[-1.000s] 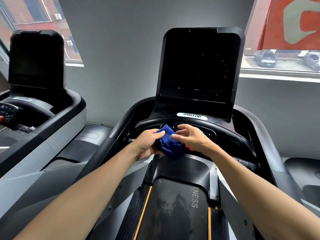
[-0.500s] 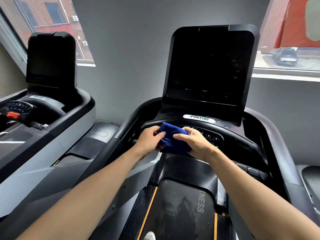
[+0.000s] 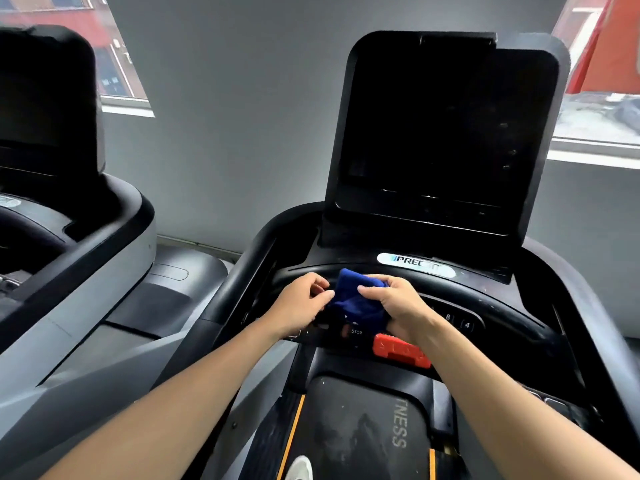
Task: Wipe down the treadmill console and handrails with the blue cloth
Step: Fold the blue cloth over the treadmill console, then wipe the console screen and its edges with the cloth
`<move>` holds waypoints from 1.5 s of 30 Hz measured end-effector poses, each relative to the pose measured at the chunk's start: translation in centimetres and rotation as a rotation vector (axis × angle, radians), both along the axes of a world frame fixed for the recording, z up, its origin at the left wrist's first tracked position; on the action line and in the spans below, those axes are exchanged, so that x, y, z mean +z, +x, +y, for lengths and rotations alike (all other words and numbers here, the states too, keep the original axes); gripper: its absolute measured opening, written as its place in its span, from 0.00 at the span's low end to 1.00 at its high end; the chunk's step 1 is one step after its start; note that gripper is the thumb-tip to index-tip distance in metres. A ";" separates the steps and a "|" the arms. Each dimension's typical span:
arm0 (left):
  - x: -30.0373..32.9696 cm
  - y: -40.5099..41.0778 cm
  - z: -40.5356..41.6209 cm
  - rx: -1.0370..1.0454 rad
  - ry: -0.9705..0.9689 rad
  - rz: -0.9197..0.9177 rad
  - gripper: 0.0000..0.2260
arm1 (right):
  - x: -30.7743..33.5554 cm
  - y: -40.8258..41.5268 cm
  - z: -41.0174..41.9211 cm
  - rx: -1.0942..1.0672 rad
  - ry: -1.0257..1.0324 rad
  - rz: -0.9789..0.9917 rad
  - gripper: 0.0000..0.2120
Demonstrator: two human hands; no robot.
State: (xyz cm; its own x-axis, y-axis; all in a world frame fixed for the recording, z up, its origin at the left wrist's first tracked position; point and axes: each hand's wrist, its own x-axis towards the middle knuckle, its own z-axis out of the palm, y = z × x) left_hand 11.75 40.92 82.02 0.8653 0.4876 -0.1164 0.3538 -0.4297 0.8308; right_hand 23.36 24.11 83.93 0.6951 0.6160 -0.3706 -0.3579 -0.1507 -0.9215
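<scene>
Fingers of both our hands were curled round the blue cloth (image 3: 358, 299): the right hand (image 3: 398, 306) gripped its bunched right side with thumb over the top, and the left hand (image 3: 301, 304) pinched its left edge. The cloth hung between them, just above the console's control strip (image 3: 460, 322), near the STOP label (image 3: 356, 331) and the red stop tab (image 3: 401, 351). We judged that we were gathering the cloth into a pad, with no wiping yet visible. To do it well, we thought the cloth should be folded flat so a broad clean face met the surface, then drawn lightly across the buttons rather than pressed into them, keeping clear of the red tab. The dark screen (image 3: 440, 133) and the curved handrail (image 3: 249, 265) appeared untouched and would need long strokes.
</scene>
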 end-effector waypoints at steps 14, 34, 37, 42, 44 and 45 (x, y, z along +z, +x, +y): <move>-1.8 9.5 14.1 -0.092 0.013 -0.010 0.05 | -3.0 8.5 14.1 -0.433 -0.214 0.087 0.08; -0.1 22.2 17.0 0.042 0.083 -0.092 0.22 | -7.1 20.0 17.9 0.334 -0.765 -1.745 0.31; -0.4 23.4 16.6 0.028 0.077 -0.074 0.26 | -7.5 20.0 18.2 0.298 -0.784 -1.747 0.30; 0.4 24.4 17.2 0.014 0.064 -0.099 0.27 | -3.5 22.3 22.1 0.090 -0.730 -1.657 0.29; 1.0 24.9 18.1 0.012 0.048 -0.110 0.26 | -1.5 23.4 24.0 0.010 -0.709 -1.607 0.29; 1.3 25.2 18.5 0.009 0.034 -0.121 0.25 | -1.0 23.6 24.5 -0.019 -0.703 -1.594 0.29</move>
